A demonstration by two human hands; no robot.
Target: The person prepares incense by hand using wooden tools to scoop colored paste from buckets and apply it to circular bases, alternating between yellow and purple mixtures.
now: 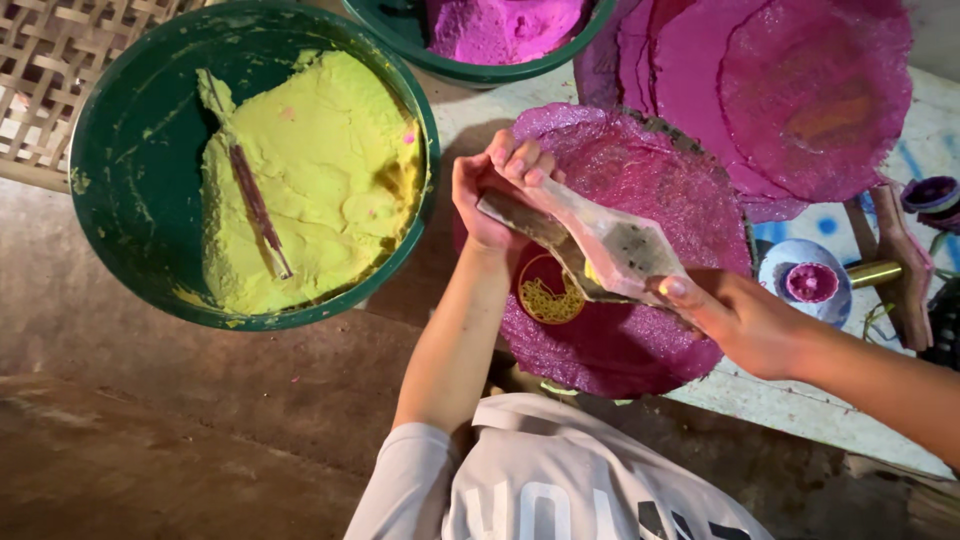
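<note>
Both hands hold a worn wooden press tool point(600, 240) tilted over a round pink lacy disc point(650, 170). My left hand point(495, 185) grips its far narrow end. My right hand point(740, 320) grips the near end, thumb on top. Under the tool, a small ring of thin yellow strands point(548, 292) lies on the disc. A bit of yellow dough shows on the tool's underside.
To the left stands a green tub point(120, 150) holding yellow dough point(320, 170) with a stick in it. Another green tub with pink dough point(500, 30) is at the top. Pink discs point(800, 90) are stacked top right, a brass mould with pink dough point(812, 282) at right, and a woven mat point(50, 60) top left.
</note>
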